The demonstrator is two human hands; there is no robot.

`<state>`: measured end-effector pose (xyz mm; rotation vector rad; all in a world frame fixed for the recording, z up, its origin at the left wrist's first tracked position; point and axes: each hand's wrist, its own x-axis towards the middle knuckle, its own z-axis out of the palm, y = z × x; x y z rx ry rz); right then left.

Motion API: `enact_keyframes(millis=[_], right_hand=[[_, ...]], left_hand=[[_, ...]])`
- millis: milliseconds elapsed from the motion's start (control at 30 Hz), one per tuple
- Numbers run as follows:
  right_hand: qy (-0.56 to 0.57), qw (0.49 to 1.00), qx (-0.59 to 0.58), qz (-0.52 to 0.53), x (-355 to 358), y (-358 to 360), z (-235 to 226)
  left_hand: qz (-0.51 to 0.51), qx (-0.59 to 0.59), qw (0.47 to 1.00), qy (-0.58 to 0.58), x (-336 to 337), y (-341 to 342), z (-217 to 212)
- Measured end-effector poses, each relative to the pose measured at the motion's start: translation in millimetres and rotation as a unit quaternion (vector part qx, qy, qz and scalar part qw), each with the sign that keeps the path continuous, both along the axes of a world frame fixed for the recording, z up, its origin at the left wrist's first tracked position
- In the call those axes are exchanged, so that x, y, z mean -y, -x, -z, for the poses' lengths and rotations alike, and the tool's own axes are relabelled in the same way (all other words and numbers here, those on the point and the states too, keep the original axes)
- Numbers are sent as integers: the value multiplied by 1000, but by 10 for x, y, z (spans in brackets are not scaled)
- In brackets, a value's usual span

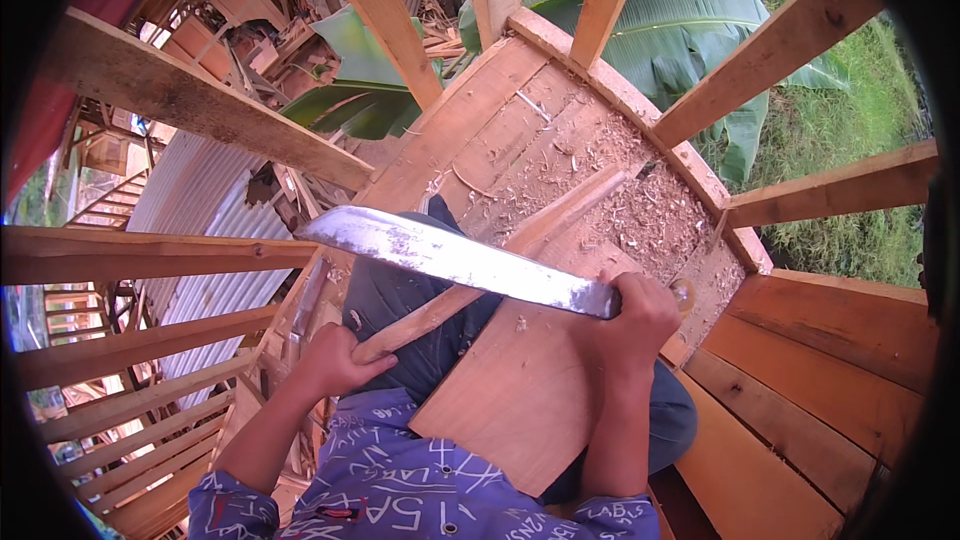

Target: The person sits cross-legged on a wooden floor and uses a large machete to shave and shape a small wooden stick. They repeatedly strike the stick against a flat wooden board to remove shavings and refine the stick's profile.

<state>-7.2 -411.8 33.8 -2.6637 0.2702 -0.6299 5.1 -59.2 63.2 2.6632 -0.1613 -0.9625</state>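
Observation:
My left hand point(340, 361) is closed round the near end of a rough wooden stick point(433, 312), which slants up and to the right with its far end among the shavings. In my right hand point(643, 312) is a machete point(450, 258), its wide, stained blade pointing left across the stick. Its handle is mostly covered by my fingers, and a rounded butt shows past them. The blade passes over the stick's middle; whether it touches the wood I cannot tell. A wide board point(520, 365) lies beneath my right forearm, against my legs.
Wood shavings point(640, 205) litter the plank floor point(455, 155). Wooden railing slats point(180, 105) ring the left and far sides, with banana leaves point(660, 30) beyond. Corrugated sheets point(195, 200) and scrap wood lie outside on the left. Planks point(800, 380) stand at the right.

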Motion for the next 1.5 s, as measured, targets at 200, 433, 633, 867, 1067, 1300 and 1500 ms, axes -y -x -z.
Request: enact_keyframes(millis=[200,433,633,867,1067,1300,1500], right_hand=[[-18,996,-39,82,234,154,121],[-7,1000,10,20,102,65,56],[-2,959,-96,269,632,224,122],[-71,983,-70,152,334,240,106],[-7,998,-14,55,224,161,122],[-48,946,-121,298,713,286,189],[-82,952,-75,287,668,332,181]], left_hand=[[-2,-26,1000,12,0,-55,-5],[-6,-20,999,34,-96,-24,117],[-5,-29,999,36,-56,-11,57],[-3,-40,999,19,-55,-16,55],[-13,-36,999,20,-10,3,5],[-15,-25,999,25,30,31,-39],[-6,-3,1000,31,-27,54,-11]])
